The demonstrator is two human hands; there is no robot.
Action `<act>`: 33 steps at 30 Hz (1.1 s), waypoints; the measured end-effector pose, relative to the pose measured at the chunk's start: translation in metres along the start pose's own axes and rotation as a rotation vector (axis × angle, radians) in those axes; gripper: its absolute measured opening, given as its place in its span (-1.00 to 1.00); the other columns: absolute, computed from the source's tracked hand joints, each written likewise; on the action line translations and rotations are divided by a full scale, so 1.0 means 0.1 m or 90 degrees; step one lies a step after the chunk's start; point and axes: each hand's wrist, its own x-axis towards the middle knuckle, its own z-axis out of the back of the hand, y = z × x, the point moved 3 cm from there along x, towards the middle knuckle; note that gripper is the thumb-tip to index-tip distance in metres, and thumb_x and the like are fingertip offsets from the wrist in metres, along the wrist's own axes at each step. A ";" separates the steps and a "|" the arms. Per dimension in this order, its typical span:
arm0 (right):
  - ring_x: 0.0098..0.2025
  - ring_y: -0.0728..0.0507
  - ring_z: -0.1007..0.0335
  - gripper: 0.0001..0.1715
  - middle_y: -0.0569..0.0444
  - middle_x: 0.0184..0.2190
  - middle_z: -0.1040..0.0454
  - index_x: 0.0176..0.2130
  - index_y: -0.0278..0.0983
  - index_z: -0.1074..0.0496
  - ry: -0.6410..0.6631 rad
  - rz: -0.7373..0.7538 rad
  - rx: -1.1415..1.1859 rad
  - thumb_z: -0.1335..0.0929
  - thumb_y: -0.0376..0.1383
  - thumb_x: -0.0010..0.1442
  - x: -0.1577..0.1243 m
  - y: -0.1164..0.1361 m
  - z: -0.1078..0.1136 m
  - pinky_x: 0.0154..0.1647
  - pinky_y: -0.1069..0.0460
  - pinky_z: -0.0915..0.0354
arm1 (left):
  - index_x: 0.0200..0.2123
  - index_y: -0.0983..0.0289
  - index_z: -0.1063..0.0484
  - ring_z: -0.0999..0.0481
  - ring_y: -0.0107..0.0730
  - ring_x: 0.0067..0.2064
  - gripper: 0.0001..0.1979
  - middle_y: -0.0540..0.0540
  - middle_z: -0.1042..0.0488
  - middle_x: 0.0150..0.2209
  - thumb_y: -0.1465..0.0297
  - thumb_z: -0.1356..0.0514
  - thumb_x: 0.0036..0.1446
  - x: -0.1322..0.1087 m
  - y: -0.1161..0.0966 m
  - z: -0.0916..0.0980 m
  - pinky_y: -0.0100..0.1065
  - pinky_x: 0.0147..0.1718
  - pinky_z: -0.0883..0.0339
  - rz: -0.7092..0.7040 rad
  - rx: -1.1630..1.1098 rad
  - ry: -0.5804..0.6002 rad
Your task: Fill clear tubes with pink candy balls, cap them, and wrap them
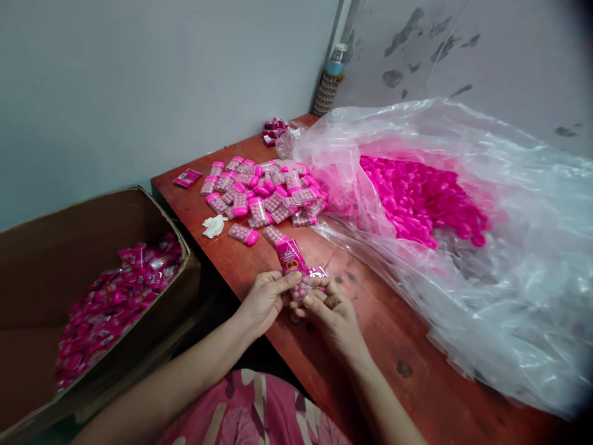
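Observation:
Above the near edge of the table, my left hand (267, 301) and my right hand (334, 314) pinch a small clear candy bottle (300, 289) filled with pink balls. Both hands are closed, thumbs and fingers against its sides. Just beyond the fingertips is a dark pink printed wrapper (291, 254); whether the held bottle touches it, I cannot tell. Another candy bottle (274, 234) shows past the wrapper's far end. A shiny pink-and-white piece (318, 272) lies by my right fingers, partly hidden. Farther back is a heap of pink-capped candy bottles (278, 191).
A large clear plastic bag (500, 296) with bright pink plastic pieces (417, 194) spreads over the right of the red table (370, 364). At left stands a cardboard box (185, 247) of pink-wrapped packs (115, 309). A flat pink packet (187, 178), white scrap (214, 226) and bottle (334, 65) are farther back.

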 end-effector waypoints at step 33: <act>-0.43 -0.05 -0.34 -0.73 0.08 -0.46 -0.41 -0.33 -0.28 -0.38 -0.212 0.162 -0.429 -0.35 -0.12 0.10 -0.11 0.23 0.65 -0.41 0.07 -0.28 | -0.16 0.27 -0.47 -0.29 -0.09 0.12 -0.80 0.15 -0.49 -0.08 0.44 -0.13 0.15 0.28 0.21 0.00 0.11 0.10 -0.07 -0.613 1.134 0.075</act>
